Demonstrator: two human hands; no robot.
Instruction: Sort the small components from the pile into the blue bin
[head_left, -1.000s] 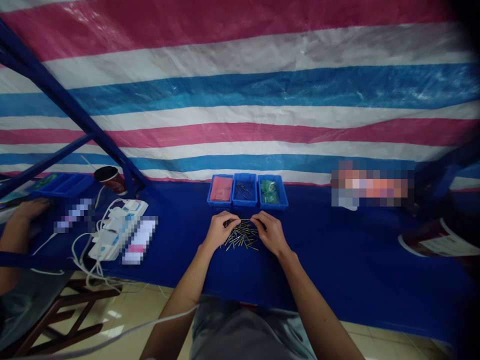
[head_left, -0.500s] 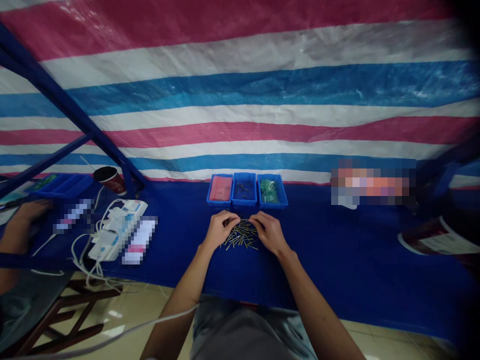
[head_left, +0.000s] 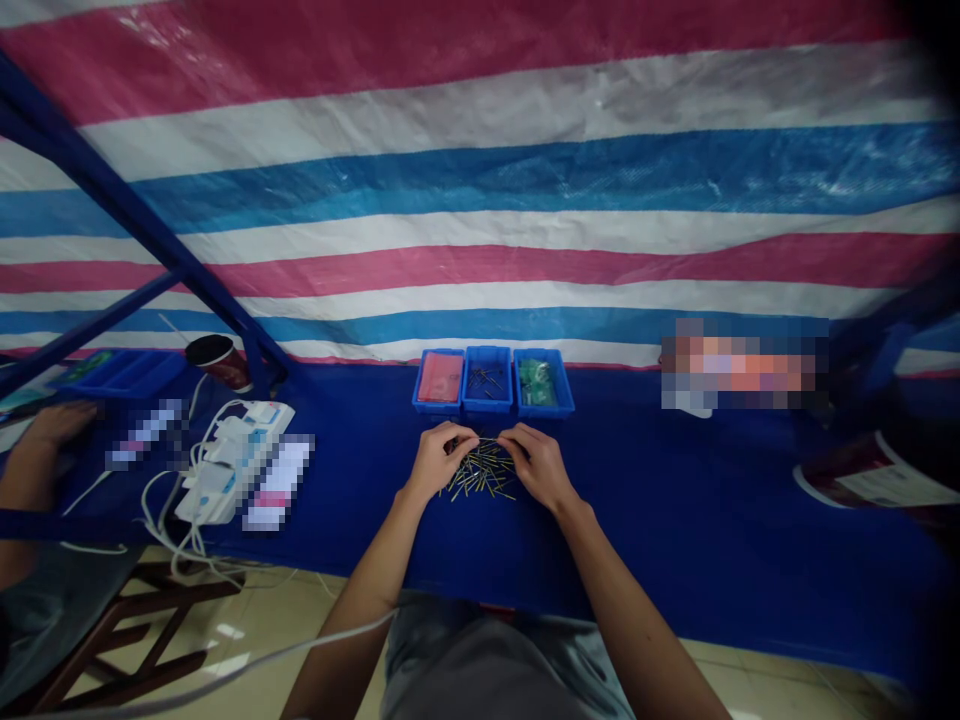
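Observation:
Above a loose pile of thin metal rods [head_left: 484,477], my left hand [head_left: 436,462] and my right hand [head_left: 541,464] face each other. Thumb and fingers of each pinch opposite ends of one thin metal rod [head_left: 488,439], which is held level. Its exact kind is too small to make out. The piled rods look partly yellowish, partly dark. Just beyond stand three small blue bins side by side: the left bin [head_left: 437,408] has a pink sheet or packet, the middle bin [head_left: 489,405] several dark thin rods, the right bin [head_left: 545,410] green clear-looking packets.
To the left lie a white power strip [head_left: 229,470] with tangled cables and a blurred-out phone-like object [head_left: 279,484]. Dark cups stand at back left [head_left: 221,362] and right [head_left: 877,475]. Another person's hand [head_left: 64,422] rests far left, near a blue tray [head_left: 124,372].

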